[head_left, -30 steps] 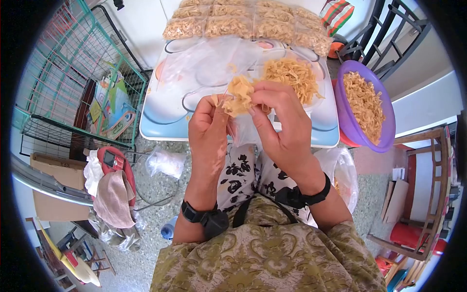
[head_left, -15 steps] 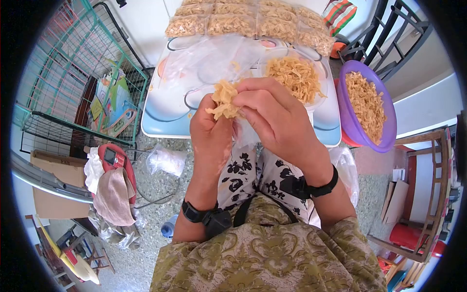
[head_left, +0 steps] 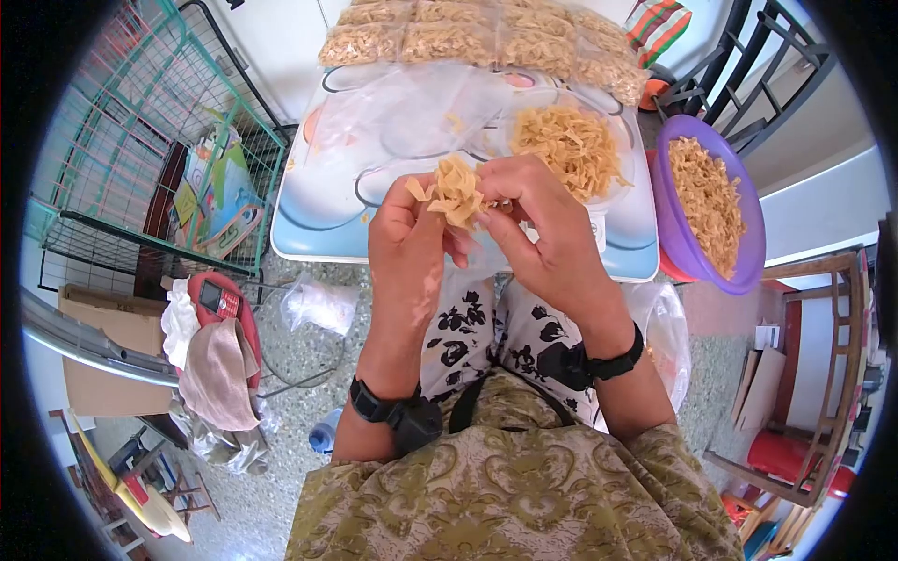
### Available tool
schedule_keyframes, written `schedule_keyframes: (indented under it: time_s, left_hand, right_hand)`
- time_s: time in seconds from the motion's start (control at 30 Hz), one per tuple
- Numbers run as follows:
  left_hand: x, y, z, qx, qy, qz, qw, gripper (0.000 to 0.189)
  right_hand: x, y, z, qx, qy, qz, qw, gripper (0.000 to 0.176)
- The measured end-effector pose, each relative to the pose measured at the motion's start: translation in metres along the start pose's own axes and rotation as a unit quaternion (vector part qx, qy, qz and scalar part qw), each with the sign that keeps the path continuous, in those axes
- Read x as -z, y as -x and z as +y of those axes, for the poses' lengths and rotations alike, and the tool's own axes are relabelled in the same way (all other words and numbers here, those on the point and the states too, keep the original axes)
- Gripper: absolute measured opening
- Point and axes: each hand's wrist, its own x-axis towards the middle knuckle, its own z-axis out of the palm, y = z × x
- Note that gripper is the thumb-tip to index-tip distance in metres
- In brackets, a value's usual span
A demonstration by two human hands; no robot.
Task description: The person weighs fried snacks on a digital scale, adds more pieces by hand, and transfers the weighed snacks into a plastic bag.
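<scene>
A bunch of pale yellow, curled dried strips (head_left: 456,192) is held up over the table's front edge. My left hand (head_left: 407,238) is closed around its left and lower side, with the thumb against it. My right hand (head_left: 554,229) pinches at the bunch's right side, fingers curled and thumb tip near the strips. A piece of clear plastic hangs just below the hands. Beyond my right hand, a heap of the same dried strips (head_left: 569,154) lies in a clear, shallow container. Flat clear plastic bags (head_left: 402,107) lie on the patterned table (head_left: 313,215) beyond my left hand.
Filled bags of strips (head_left: 449,42) line the table's back. A purple basin (head_left: 759,238) of strips stands at the right. At the left are a green wire cage (head_left: 112,159) and a red stool (head_left: 248,327) bearing a cloth (head_left: 223,379) and a phone (head_left: 220,301).
The bunch has shifted slightly right and turned between my hands. My right hand has moved a little right and its fingers have rolled back, uncovering more of the strips.
</scene>
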Motion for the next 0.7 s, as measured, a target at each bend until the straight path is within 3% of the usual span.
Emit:
schedule_keyframes:
  time_s: [0.33, 0.43, 0.6, 0.7]
  left_hand:
    - [-0.001, -0.001, 0.012, 0.008, -0.083, 0.045, 0.996, 0.017]
    - [-0.008, 0.003, 0.013, -0.012, -0.094, 0.036, 0.995, 0.016]
    - [-0.011, 0.009, 0.016, -0.009, -0.121, 0.01, 0.993, 0.013]
    - [-0.009, 0.009, 0.014, -0.045, -0.131, -0.004, 0.99, 0.014]
  right_hand:
    - [0.016, 0.0, -0.003, 0.053, 0.116, -0.095, 0.987, 0.012]
    - [0.017, -0.002, -0.004, 0.025, 0.14, -0.129, 0.981, 0.012]
    - [0.008, -0.005, -0.013, -0.026, 0.277, -0.266, 0.923, 0.011]
    - [0.006, -0.01, -0.015, -0.041, 0.313, -0.283, 0.906, 0.011]
